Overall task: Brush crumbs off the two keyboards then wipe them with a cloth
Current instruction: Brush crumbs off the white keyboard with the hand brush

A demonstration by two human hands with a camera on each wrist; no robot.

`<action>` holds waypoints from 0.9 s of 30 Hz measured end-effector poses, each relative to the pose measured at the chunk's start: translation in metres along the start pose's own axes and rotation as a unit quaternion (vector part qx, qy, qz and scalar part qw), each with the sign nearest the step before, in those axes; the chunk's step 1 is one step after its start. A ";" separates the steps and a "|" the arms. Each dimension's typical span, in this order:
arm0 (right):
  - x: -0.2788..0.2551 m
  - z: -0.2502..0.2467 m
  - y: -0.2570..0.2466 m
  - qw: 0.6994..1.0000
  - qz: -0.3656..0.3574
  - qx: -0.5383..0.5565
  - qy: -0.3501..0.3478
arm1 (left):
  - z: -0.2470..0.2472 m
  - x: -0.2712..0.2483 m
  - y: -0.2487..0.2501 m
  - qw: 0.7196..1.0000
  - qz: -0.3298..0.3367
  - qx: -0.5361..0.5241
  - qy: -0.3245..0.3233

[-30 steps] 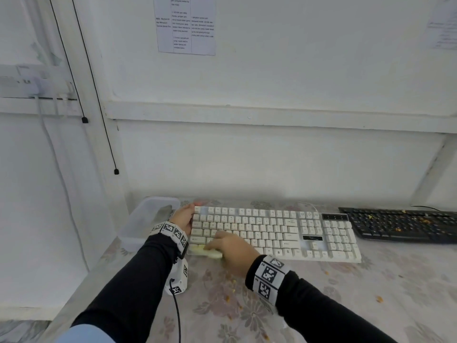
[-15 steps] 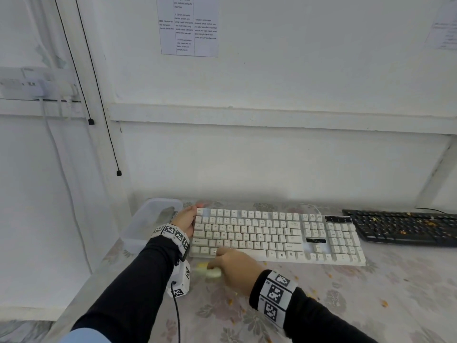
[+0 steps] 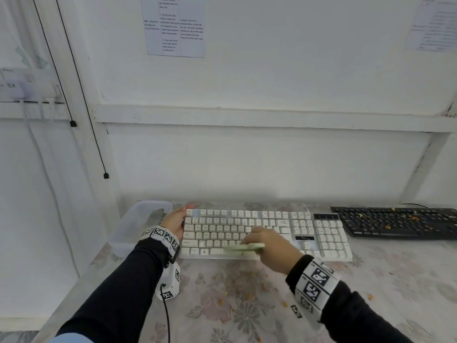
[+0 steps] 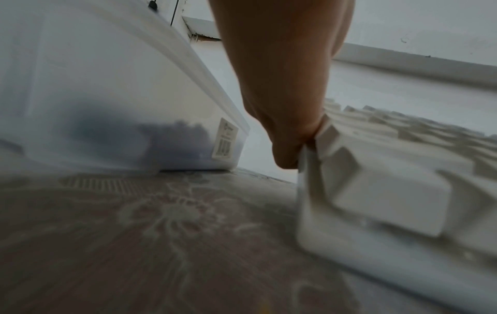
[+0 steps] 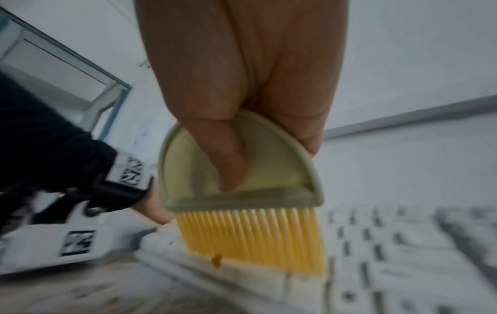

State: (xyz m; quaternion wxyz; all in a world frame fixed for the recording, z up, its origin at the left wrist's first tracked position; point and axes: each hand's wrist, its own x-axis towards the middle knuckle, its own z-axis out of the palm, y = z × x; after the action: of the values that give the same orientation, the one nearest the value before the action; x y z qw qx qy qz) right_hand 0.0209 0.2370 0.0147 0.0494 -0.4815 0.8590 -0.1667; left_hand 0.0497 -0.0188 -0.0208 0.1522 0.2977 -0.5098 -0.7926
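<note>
White keyboard (image 3: 267, 233) under the brush, lying on the worktop (image 3: 247, 305).

The right hand (image 3: 274, 248) pinches a small brush (image 5: 242, 191), its yellow bristles on the front key row; the left hand (image 3: 176, 222) grips the keyboard's left end, beside a clear plastic box (image 3: 138, 224). Crumbs (image 3: 237, 297) scatter the worktop. A hard flick risks sending them back among the keys. The black keyboard (image 3: 400, 222), right, carries its own crumbs.
</note>
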 end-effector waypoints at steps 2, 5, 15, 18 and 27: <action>-0.008 -0.007 0.014 1.000 0.006 -0.010 0.005 | 0.002 -0.002 0.000 1.000 0.005 -0.004 0.001; -0.026 0.001 0.027 0.998 0.008 -0.038 -0.058 | 0.004 -0.004 0.000 1.000 0.014 -0.003 0.002; -0.041 -0.009 0.040 0.997 0.009 -0.044 -0.058 | 0.007 -0.005 0.001 1.000 0.020 -0.001 0.014; -0.048 0.000 0.042 0.992 0.008 -0.063 -0.111 | 0.008 -0.007 0.001 1.000 0.022 -0.001 0.014; -0.047 -0.013 0.051 0.996 0.009 -0.036 -0.081 | 0.008 -0.010 0.003 1.000 0.018 0.009 0.013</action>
State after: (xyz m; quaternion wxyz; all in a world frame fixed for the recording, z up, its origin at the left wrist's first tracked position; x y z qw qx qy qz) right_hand 0.0012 0.3044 0.0060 0.1028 -0.4871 0.8620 -0.0957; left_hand 0.0520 -0.0085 -0.0128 0.1704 0.2999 -0.5204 -0.7811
